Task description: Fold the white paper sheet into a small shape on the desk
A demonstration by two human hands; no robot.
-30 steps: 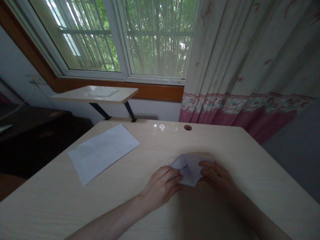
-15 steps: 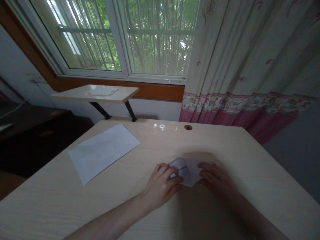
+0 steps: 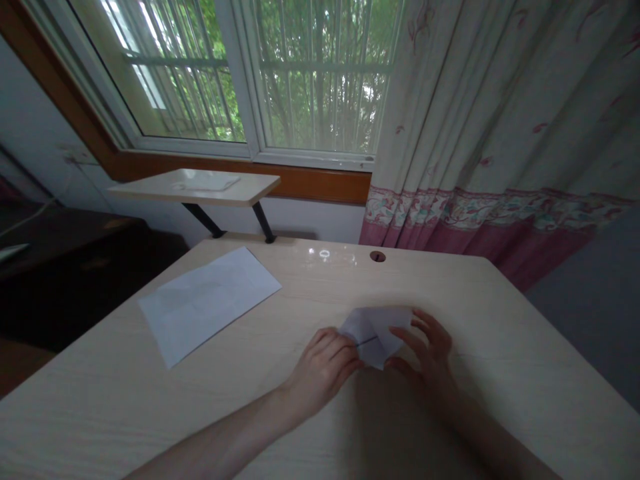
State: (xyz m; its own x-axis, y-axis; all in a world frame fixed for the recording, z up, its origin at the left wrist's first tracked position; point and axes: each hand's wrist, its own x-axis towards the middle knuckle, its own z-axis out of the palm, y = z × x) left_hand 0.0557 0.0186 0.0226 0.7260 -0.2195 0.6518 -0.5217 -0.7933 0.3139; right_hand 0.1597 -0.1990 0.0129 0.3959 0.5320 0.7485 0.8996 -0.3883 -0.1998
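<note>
A small piece of folded white paper [image 3: 367, 328] is between my hands near the middle of the desk, with a dark line showing along a fold. My left hand [image 3: 327, 360] is closed on its left end, with the thumb near the lower edge. At the right end, my right hand [image 3: 427, 350] holds the paper with bent, spread fingers. One finger lies over its face, others reach the upper right corner, and the thumb is by the bottom edge. The underside of the paper is hidden.
A larger white paper sheet [image 3: 210, 303] lies flat on the pale wooden desk [image 3: 300, 320] to the left. Behind it stands a small raised shelf [image 3: 250, 192] on black legs, with a white item [image 3: 207, 181] on top. A round cable hole [image 3: 377, 256] sits near the back edge.
My right hand has shifted its hold, its fingers now higher and more spread at the upper right corner. The folded paper has tilted slightly and shows more of its face. My left hand stays about where it was.
</note>
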